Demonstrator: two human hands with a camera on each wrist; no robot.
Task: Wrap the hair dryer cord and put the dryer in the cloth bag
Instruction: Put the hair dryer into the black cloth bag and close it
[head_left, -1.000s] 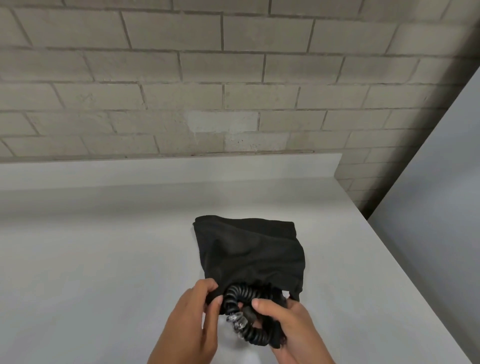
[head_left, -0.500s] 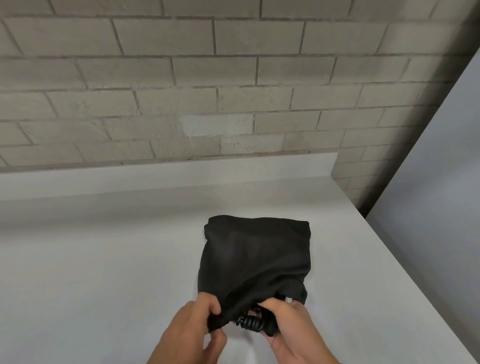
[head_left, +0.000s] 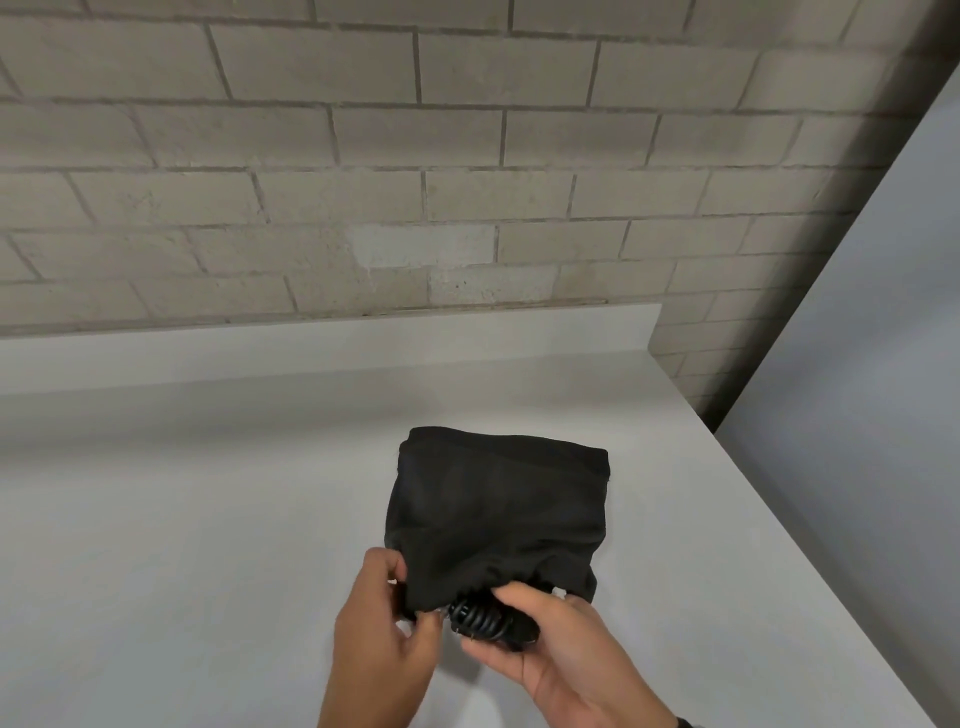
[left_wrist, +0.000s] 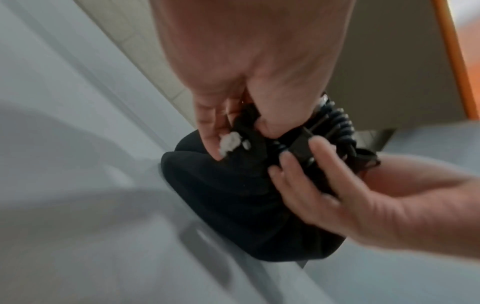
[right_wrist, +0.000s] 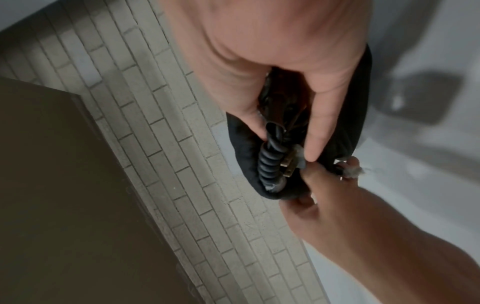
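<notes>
**Both hands at bag mouth, coiled cord still poking out**

Nearest the camera: left hand (head_left: 382, 618) pinches the near-left edge of the cloth bag (head_left: 498, 512) mouth, thumb and fingers curled onto the black fabric. In the left wrist view the same hand (left_wrist: 249, 67) grips bunched fabric with a small frayed white drawstring end (left_wrist: 232, 144) showing beside the fingers.

Right hand (head_left: 558, 642) sits just beside it at the near-right of the opening, fingers curled over the top and thumb beneath, closed round the coiled cord (head_left: 475, 618) and the bag rim there. Right wrist view: that hand (right_wrist: 272, 67) has thumb and fingers either side of the mouth, coiled cord (right_wrist: 267, 162) between them, brass plug prongs (right_wrist: 288, 164) visible at the coil's side. The left hand (right_wrist: 335, 209) comes in from the lower right, holding the rim. In the left wrist view the right hand (left_wrist: 345, 197) reaches in from the right with fingers on a black blocky part at the opening; cannot tell what part that is.

The dryer body is not visible; the bag bulges, so it looks filled, and only the cord coil shows at the mouth.

Behind the hands the bag lies on the white counter (head_left: 182, 519), closed end pointing away. Farther back a low white upstand (head_left: 311, 345), then a grey brick wall (head_left: 415, 156). A pale panel (head_left: 857, 415) stands at the right, past the counter edge.
</notes>
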